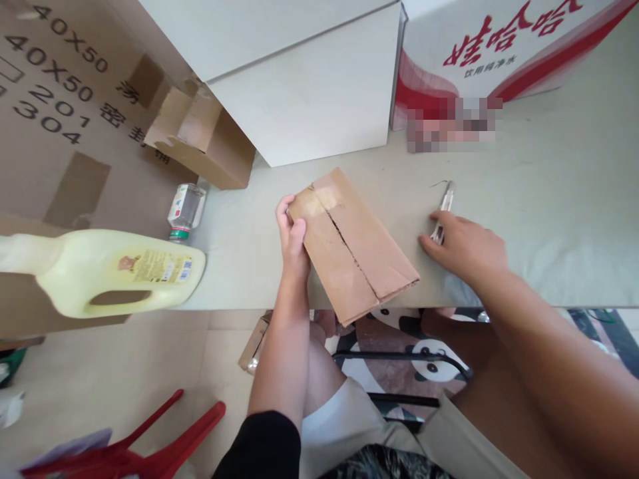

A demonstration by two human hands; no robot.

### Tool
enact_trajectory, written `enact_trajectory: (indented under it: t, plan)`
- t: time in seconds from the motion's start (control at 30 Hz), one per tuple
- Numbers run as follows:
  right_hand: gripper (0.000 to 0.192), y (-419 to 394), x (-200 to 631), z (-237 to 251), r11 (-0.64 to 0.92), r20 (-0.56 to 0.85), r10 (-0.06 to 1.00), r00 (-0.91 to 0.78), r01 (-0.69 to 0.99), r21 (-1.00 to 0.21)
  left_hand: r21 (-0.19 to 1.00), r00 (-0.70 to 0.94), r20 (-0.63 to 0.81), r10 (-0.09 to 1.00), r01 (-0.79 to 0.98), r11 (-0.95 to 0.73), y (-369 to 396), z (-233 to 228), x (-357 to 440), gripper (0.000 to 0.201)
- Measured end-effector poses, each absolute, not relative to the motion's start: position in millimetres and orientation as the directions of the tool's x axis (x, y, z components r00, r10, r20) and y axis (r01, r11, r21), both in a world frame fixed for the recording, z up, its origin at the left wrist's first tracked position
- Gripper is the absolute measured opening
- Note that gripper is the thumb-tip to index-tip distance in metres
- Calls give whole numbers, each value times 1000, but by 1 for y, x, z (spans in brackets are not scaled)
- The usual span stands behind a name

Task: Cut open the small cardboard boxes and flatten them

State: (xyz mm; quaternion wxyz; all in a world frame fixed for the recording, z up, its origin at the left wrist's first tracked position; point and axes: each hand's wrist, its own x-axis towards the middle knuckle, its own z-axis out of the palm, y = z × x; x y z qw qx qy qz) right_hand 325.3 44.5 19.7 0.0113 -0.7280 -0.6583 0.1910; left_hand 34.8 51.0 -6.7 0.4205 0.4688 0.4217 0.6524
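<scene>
A small brown cardboard box (357, 243) lies tilted at the front edge of the table, a dark slit running along the seam between its flaps. My left hand (294, 239) grips its left end, with the thumb on top. To the right, my right hand (464, 243) has its thumb and fingers around a slim utility knife (448, 203) that rests on or just above the tabletop. Its tip points away from me, and part of the handle is hidden by my fingers. A gap separates the knife from the box.
Behind stand a white box (309, 93) and a red-and-white carton (499, 53). Leftward are an open cardboard box (214, 140), a small clear bottle (186, 209), a large yellow jug (114, 273) and a big printed carton (74, 179). A red chair (150, 452) stands at lower left.
</scene>
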Motion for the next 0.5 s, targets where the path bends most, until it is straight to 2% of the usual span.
enact_trajectory:
  t: [0.07,0.13,0.2,0.27,0.37,0.5]
  plan:
    - [52,45,322,21,-117,-242,969,40,943,-313,941,-213,262,941,-161,-298,50,-7,37,58]
    - [49,41,320,28,-98,-163,986,22,874,-475,941,-214,265,940,-154,-301,48,-7,40,60]
    - [44,33,320,40,-36,-3,999,47,732,-680,946,-201,259,945,-143,-290,45,-7,44,62]
    - [39,21,320,56,83,170,981,99,577,-812,952,-182,248,952,-134,-274,41,-8,49,62]
    - [34,1,316,80,264,332,938,99,415,-871,953,-174,254,952,-125,-277,38,-10,55,64]
    - [33,-15,306,98,372,371,926,-68,338,-865,951,-166,256,952,-130,-279,40,-12,60,65]
